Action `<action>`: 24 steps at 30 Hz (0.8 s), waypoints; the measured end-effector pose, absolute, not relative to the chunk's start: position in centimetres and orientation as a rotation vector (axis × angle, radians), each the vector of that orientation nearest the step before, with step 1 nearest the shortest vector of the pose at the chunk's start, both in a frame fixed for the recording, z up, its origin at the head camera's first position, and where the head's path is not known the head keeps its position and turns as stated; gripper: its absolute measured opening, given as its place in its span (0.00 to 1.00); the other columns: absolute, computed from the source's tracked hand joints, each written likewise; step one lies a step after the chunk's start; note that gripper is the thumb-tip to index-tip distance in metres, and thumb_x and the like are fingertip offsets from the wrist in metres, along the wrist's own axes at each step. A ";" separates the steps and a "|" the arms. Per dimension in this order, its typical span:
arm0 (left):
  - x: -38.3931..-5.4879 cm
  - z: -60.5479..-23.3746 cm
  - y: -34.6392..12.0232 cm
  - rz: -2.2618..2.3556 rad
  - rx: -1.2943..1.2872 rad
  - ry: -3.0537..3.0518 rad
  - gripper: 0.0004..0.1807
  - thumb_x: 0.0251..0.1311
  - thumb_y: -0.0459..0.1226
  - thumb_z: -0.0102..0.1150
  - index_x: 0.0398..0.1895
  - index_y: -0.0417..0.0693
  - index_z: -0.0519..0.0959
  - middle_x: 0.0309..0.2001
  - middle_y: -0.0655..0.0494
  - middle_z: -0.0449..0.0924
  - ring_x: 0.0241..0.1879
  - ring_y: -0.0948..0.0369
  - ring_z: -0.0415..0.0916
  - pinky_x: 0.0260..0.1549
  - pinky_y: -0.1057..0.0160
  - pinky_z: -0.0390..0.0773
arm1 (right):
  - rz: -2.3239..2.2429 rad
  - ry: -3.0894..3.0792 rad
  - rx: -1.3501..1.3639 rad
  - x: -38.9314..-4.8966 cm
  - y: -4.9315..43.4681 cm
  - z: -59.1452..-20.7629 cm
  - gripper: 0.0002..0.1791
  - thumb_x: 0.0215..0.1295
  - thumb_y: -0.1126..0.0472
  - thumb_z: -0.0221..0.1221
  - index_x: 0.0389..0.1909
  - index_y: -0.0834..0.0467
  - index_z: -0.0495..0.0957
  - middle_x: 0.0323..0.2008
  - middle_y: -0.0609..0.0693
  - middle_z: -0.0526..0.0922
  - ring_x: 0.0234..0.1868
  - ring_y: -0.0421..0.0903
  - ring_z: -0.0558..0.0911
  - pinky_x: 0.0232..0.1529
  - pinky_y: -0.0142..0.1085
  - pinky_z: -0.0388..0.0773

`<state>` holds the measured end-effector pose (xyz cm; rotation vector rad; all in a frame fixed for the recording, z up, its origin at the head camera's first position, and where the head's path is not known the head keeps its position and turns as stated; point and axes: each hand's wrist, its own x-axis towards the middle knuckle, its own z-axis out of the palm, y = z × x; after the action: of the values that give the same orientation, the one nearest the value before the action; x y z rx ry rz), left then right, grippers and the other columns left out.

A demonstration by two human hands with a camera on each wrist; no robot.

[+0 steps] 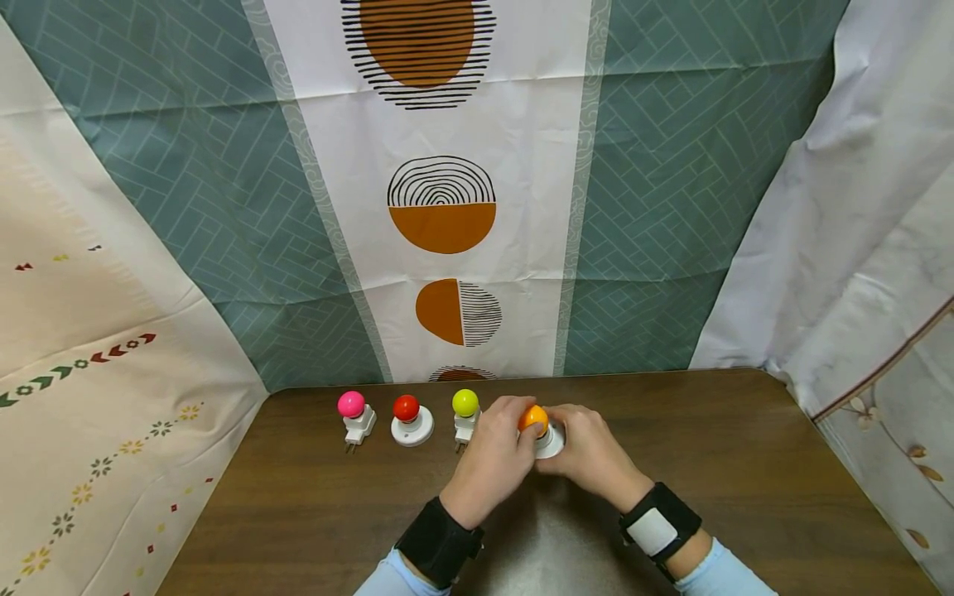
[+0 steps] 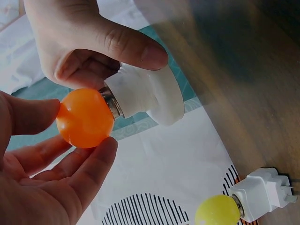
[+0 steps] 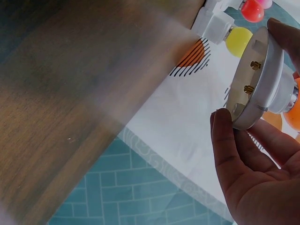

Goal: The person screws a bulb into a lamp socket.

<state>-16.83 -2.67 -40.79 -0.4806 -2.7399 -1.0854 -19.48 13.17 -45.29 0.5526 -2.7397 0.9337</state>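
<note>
Above the table, my left hand (image 1: 488,451) holds an orange round light bulb (image 2: 85,118) between thumb and fingertips. My right hand (image 1: 594,454) grips a white round lamp holder (image 2: 166,96) by its flared base, thumb on one side. Part of the bulb's metal screw cap (image 2: 112,104) shows at the mouth of the holder, and the rest is hidden inside. In the right wrist view the holder's hollow underside (image 3: 246,86) faces out, with two brass-coloured contacts. Both hands stand close together, one at each end of the joined bulb and holder.
Along the table's back edge, left of my hands, stand a yellow-green bulb (image 1: 465,403) in a plug-in holder, a red bulb (image 1: 406,407) on a round white base, and a pink bulb (image 1: 351,404) in another plug-in holder. Patterned cloth (image 1: 477,248) hangs behind the brown table (image 1: 320,513).
</note>
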 end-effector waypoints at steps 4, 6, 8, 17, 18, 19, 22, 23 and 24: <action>-16.9 -40.7 -2.7 -1.104 -0.453 -2.753 0.23 0.59 0.45 0.60 0.56 0.49 0.74 0.51 0.56 0.75 0.46 0.63 0.73 0.48 0.65 0.78 | 0.940 -2.742 0.548 -19.5 13.2 -45.2 0.32 0.31 0.49 0.77 0.43 0.52 0.81 0.41 0.44 0.82 0.39 0.39 0.79 0.43 0.35 0.81; -16.9 -40.7 -2.7 -1.109 -0.407 -2.752 0.25 0.57 0.49 0.61 0.56 0.49 0.74 0.51 0.56 0.75 0.46 0.62 0.73 0.48 0.65 0.78 | 0.943 -2.744 0.545 -19.5 13.3 -45.2 0.31 0.30 0.49 0.77 0.42 0.51 0.81 0.40 0.43 0.82 0.39 0.39 0.79 0.43 0.35 0.80; -16.8 -40.8 -2.7 -1.109 -0.349 -2.742 0.26 0.56 0.51 0.62 0.54 0.49 0.75 0.50 0.56 0.76 0.45 0.61 0.74 0.47 0.65 0.79 | 0.950 -2.745 0.543 -19.5 13.3 -45.3 0.31 0.30 0.48 0.77 0.42 0.49 0.81 0.39 0.41 0.82 0.38 0.38 0.78 0.43 0.34 0.79; -16.6 -40.9 -2.6 -1.101 -0.262 -2.689 0.22 0.52 0.51 0.66 0.45 0.48 0.78 0.40 0.57 0.78 0.39 0.59 0.75 0.39 0.67 0.79 | 0.987 -2.755 0.537 -19.5 13.3 -45.3 0.32 0.30 0.47 0.78 0.43 0.47 0.81 0.39 0.40 0.82 0.38 0.37 0.77 0.43 0.36 0.79; -16.6 -40.9 -2.6 -1.095 -0.269 -2.687 0.21 0.52 0.50 0.66 0.44 0.48 0.78 0.40 0.57 0.78 0.39 0.59 0.75 0.39 0.67 0.79 | 0.986 -2.756 0.537 -19.5 13.3 -45.3 0.32 0.30 0.47 0.78 0.43 0.47 0.81 0.39 0.40 0.82 0.38 0.37 0.77 0.43 0.36 0.80; -16.6 -40.9 -2.6 -1.089 -0.278 -2.687 0.20 0.52 0.49 0.66 0.44 0.48 0.78 0.40 0.58 0.78 0.39 0.59 0.75 0.40 0.67 0.79 | 0.986 -2.757 0.537 -19.5 13.3 -45.3 0.31 0.30 0.47 0.78 0.43 0.47 0.81 0.39 0.40 0.82 0.38 0.38 0.77 0.44 0.36 0.80; -16.6 -40.9 -2.6 -1.081 -0.304 -2.692 0.18 0.53 0.47 0.65 0.44 0.48 0.78 0.40 0.58 0.77 0.40 0.60 0.75 0.41 0.67 0.79 | 0.977 -2.760 0.534 -19.4 13.3 -45.3 0.31 0.31 0.48 0.78 0.43 0.49 0.81 0.40 0.41 0.82 0.38 0.39 0.78 0.43 0.36 0.80; -16.6 -40.9 -2.6 -1.080 -0.315 -2.693 0.18 0.54 0.47 0.65 0.45 0.48 0.78 0.41 0.58 0.77 0.40 0.60 0.74 0.42 0.67 0.79 | 0.975 -2.762 0.532 -19.4 13.3 -45.3 0.32 0.31 0.48 0.78 0.43 0.49 0.81 0.40 0.42 0.82 0.38 0.39 0.78 0.43 0.36 0.81; -16.6 -40.9 -2.6 -1.078 -0.326 -2.691 0.18 0.54 0.46 0.65 0.45 0.48 0.78 0.41 0.58 0.77 0.40 0.60 0.74 0.42 0.66 0.79 | 0.971 -2.763 0.531 -19.4 13.3 -45.3 0.32 0.31 0.48 0.78 0.43 0.50 0.81 0.40 0.43 0.82 0.38 0.39 0.78 0.43 0.36 0.81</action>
<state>-16.63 -2.55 -40.94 -0.3261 -2.6910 -1.0777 -19.41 13.31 -45.32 0.5311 -2.7634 0.9710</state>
